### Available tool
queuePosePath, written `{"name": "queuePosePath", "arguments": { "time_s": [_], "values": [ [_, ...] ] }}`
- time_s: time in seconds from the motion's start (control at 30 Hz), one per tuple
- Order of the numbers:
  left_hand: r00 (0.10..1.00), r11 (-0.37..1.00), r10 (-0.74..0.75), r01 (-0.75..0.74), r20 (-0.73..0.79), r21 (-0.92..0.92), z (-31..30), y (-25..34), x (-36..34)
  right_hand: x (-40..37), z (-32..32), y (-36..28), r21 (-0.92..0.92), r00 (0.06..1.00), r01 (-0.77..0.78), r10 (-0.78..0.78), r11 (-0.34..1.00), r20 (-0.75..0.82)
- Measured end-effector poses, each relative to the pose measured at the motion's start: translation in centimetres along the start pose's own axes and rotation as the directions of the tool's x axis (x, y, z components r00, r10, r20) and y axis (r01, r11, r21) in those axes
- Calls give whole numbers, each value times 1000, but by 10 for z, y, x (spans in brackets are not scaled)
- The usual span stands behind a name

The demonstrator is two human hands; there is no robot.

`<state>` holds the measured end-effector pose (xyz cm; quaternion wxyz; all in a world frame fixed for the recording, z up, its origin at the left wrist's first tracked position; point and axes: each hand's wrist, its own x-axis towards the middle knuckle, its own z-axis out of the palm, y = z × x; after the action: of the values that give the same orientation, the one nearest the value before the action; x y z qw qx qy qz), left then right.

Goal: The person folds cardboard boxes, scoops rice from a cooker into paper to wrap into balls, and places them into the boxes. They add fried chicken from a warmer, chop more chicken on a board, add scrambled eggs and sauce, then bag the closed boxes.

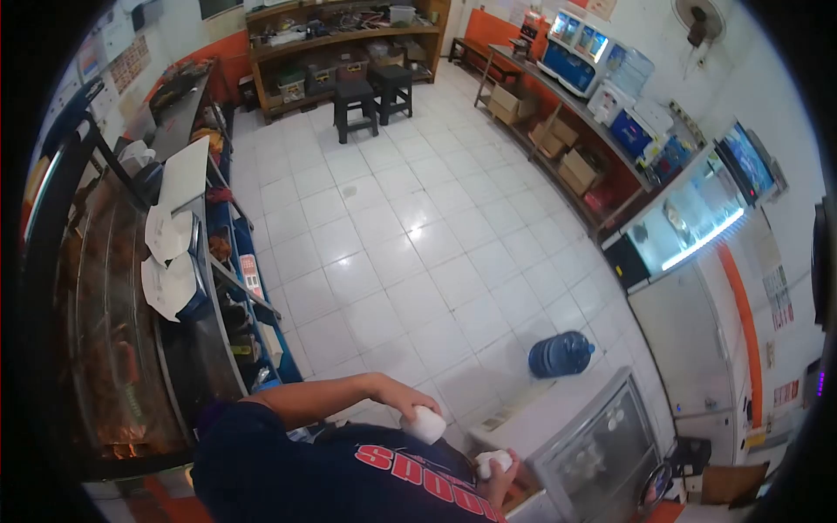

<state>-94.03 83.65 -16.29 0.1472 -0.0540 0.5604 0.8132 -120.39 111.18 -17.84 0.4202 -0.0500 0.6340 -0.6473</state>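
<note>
My left hand (404, 397) is closed on a rounded white bundle (424, 425), held in front of the chest of my dark printed shirt (305, 471). Lower and to the right, my right hand (503, 479) grips a second, smaller white bundle (493, 464) with an uneven surface. The two bundles are apart. What they are made of cannot be made out. A glass-topped chest (597, 449) is just beyond my right hand.
A blue water jug (561, 355) stands on the tiled floor (392, 261). At left is a glass display case (122, 331) beside open white boxes (174, 283). Black stools (353, 109) stand before a wooden shelf (344, 39); a long counter (567, 126) lines the right.
</note>
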Motion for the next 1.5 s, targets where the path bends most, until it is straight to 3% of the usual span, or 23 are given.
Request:
{"name": "queuePosePath", "arguments": {
  "time_s": [0.1, 0.17, 0.2, 0.27, 0.3, 0.37, 0.43, 0.5, 0.53, 0.63, 0.67, 0.73, 0.77, 0.83, 0.9, 0.97, 1.03, 1.1, 1.17, 1.23, 1.3, 1.4, 1.5],
  "values": [
    [997, 995, -80, 79, 17, 52, -49, 37, -14, 44, 63, -29, -348, 950, 15, 95, 937, 297],
    [997, 997, -73, 73, -15, 7, -84, 46, -23, 92, 111, -50, -680, 759, 619, -76, 394, 647],
    [995, 998, -62, 61, -76, -12, -97, 51, -27, 112, 140, -72, -676, 747, 630, -62, 381, 662],
    [980, 998, -59, 57, -192, -12, -128, 76, -48, 143, 213, -102, -590, 680, 323, 252, 740, 688],
    [976, 998, -68, 66, -207, -16, -138, 80, -61, 165, 233, -103, -582, 668, 323, 256, 746, 698],
    [884, 999, 44, -33, -466, 33, -150, 81, -89, 216, 277, -113, -633, 411, 24, 570, 773, 711],
    [809, 998, 34, -58, -587, -22, -151, 85, -124, 249, 334, -136, -701, 280, 88, 658, 708, 700],
    [627, 968, 45, -221, -777, -123, -155, 88, -156, 273, 395, -146, -614, 25, 201, 623, 763, 782],
    [539, 966, 44, -238, -841, -101, -157, 83, -167, 290, 425, -139, -592, -33, 339, 638, 731, 769],
    [379, 935, 129, -354, -916, -14, -184, 46, -204, 307, 511, -110, -636, -100, 422, 730, 646, 676],
    [385, 898, 106, -434, -917, -79, -196, 35, -219, 302, 545, -103, -629, -161, 460, 756, 627, 635],
    [311, 901, 127, -433, -942, -22, -234, 7, -264, 287, 615, -94, -699, -127, 356, 773, 620, 621],
    [333, 919, 146, -395, -931, 3, -246, 0, -287, 286, 652, -82, -721, -177, 389, 815, 573, 552],
    [360, 881, 131, -469, -924, -58, -270, 36, -355, 284, 729, -66, -686, -80, 504, 819, 525, 568],
    [308, 782, 222, -623, -925, -20, -297, 32, -402, 272, 802, -52, -658, -130, 565, 841, 499, 526],
    [166, 743, 237, -666, -957, 68, -307, 24, -437, 259, 869, -39, -561, -59, 632, 755, 535, 654],
    [-198, 353, 42, -914, -979, 200, -304, 12, -466, 253, 928, -13, -661, 54, 429, 713, 615, 699],
    [-618, 349, -118, -759, -777, 550, -302, -47, -483, 270, 980, 26, -685, 231, 352, 651, 638, 724],
    [-856, 489, -388, -506, -342, 710, -284, -98, -518, 267, 1040, 55, -696, 253, 340, 651, 632, 715],
    [-789, 524, -607, -307, 95, 795, -248, -114, -561, 262, 1108, 87, -704, 267, 336, 654, 626, 708],
    [-575, 707, -681, -353, 454, 613, -212, -130, -595, 254, 1172, 125, -633, 80, 485, 690, 603, 719],
    [-359, 799, -567, -457, 741, 390, -185, -182, -626, 192, 1256, 170, -500, -98, 651, 716, 572, 692],
    [-275, 740, -425, -654, 862, 156, -187, -210, -651, 115, 1311, 242, -364, -334, 700, 732, 614, 593]
  ]
}}
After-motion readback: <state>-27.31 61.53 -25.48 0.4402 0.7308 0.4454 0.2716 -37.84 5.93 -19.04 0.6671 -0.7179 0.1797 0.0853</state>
